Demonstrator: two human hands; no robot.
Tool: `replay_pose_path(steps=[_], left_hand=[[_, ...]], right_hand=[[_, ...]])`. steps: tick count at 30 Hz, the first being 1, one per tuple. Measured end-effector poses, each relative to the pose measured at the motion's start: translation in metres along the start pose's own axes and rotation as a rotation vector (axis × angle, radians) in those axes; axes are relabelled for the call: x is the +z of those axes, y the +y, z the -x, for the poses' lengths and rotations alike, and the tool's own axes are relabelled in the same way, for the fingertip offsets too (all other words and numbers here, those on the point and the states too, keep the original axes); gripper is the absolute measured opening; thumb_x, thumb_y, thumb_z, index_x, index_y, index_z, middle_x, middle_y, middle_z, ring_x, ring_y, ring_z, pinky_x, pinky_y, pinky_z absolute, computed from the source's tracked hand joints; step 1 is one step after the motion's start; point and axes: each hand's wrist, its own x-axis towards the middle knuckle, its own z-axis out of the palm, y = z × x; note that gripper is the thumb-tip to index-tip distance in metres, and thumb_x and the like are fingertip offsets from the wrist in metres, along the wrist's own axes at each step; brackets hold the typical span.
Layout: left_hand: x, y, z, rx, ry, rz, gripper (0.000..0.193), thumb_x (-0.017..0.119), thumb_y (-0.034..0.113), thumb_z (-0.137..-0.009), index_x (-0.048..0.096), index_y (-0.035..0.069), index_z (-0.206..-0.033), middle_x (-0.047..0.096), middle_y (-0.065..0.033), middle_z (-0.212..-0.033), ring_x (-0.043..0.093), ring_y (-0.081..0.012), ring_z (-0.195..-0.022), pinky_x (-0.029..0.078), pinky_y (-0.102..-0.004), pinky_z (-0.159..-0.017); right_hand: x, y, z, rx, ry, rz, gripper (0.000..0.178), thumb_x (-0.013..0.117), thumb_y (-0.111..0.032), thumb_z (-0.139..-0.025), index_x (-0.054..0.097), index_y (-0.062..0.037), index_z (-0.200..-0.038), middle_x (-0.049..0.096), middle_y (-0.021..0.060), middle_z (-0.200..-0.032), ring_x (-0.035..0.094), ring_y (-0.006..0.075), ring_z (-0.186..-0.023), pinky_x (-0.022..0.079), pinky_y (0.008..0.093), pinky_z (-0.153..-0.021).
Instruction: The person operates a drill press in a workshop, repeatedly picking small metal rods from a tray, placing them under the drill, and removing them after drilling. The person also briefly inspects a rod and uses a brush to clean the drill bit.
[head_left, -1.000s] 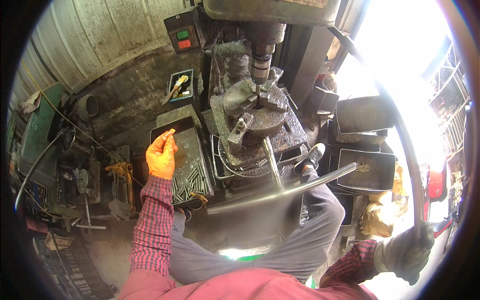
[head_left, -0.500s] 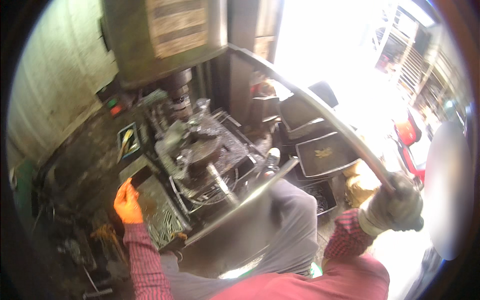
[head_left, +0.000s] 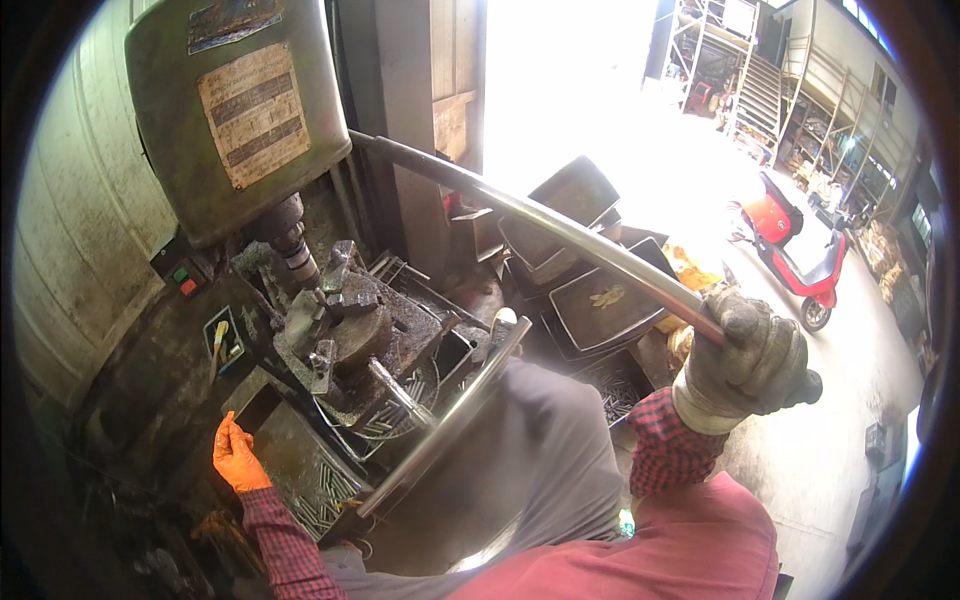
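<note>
My right hand (head_left: 750, 350), in a grey work glove, is wrapped round the grip end of a long metal lever (head_left: 560, 228). The lever runs up and left to the green head of a drill press (head_left: 235, 110). Below that head, the spindle (head_left: 290, 240) points down at a wet, round clamping fixture (head_left: 355, 335) with jaws. My left hand (head_left: 237, 455), in an orange glove, hovers at the left edge of a metal tray (head_left: 300, 455) holding several short metal pins (head_left: 325, 498). Its fingertips are pinched together; anything between them is too small to make out.
A metal bar (head_left: 450, 415) crosses in front of my legs. Red and green push buttons (head_left: 185, 280) and a small tray with a yellow-handled brush (head_left: 220, 340) lie left. Dark bins (head_left: 610, 300) stand right of the press. Farther off is a red scooter (head_left: 795, 245).
The view has swung to the right, so the press sits farther left and the scooter shows fully. My right hand stays on the lever and appears higher; my left hand stays pinched beside the tray.
</note>
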Motion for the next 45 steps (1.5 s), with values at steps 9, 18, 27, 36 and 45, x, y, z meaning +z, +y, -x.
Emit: replay_pose_path(steps=[9,18,27,36,45], left_hand=[[0.001,0.002,-0.002,-0.019,0.006,0.012,0.026,0.065,0.013,-0.108,0.072,0.0,-0.129,0.055,0.0076,-0.083,0.048,-0.0025,-0.07,0.039,-0.0196,-0.062],[0.011,0.024,0.008,-0.031,0.021,0.048,0.021,0.067,0.008,-0.106,0.075,-0.003,-0.122,0.062,0.0034,-0.089,0.053,-0.0058,-0.072,0.045,-0.0221,-0.064],[0.01,0.024,0.009,-0.046,0.027,0.168,0.021,0.069,0.006,-0.104,0.075,-0.002,-0.123,0.064,0.0039,-0.09,0.057,-0.0052,-0.075,0.051,-0.0217,-0.068],[0.009,0.019,0.008,-0.048,0.019,0.197,0.024,0.069,0.005,-0.104,0.073,-0.003,-0.126,0.068,0.0006,-0.096,0.059,-0.0066,-0.076,0.051,-0.0234,-0.067],[0.009,0.022,0.009,-0.049,0.013,0.165,0.024,0.067,0.004,-0.105,0.073,-0.002,-0.127,0.069,0.0012,-0.098,0.059,-0.0058,-0.078,0.053,-0.0229,-0.07]], right_hand=[[0.008,0.003,-0.021,-0.082,0.103,0.033,0.014,0.054,-0.023,-0.101,0.043,-0.0171,-0.094,0.047,-0.008,-0.068,0.056,0.0143,-0.058,0.039,0.036,-0.063],[0.006,0.013,-0.02,-0.074,0.025,-0.062,0.023,0.067,-0.031,-0.099,0.048,-0.0216,-0.089,0.053,-0.0142,-0.065,0.055,0.0111,-0.051,0.035,0.0344,-0.054],[0.018,0.02,-0.027,-0.194,0.117,0.087,0.027,0.062,-0.028,-0.103,0.051,-0.0226,-0.078,0.053,-0.0125,-0.061,0.056,0.0109,-0.048,0.035,0.0317,-0.047],[0.008,0.016,-0.047,-0.194,0.005,0.062,0.043,0.059,-0.022,-0.101,0.041,-0.0235,-0.062,0.046,-0.009,-0.051,0.046,0.0122,-0.037,0.033,0.0297,-0.042],[0.033,0.028,-0.044,-0.357,0.158,0.235,0.037,0.055,-0.027,-0.105,0.047,-0.0207,-0.069,0.048,-0.0101,-0.055,0.049,0.0118,-0.042,0.035,0.0298,-0.046]])
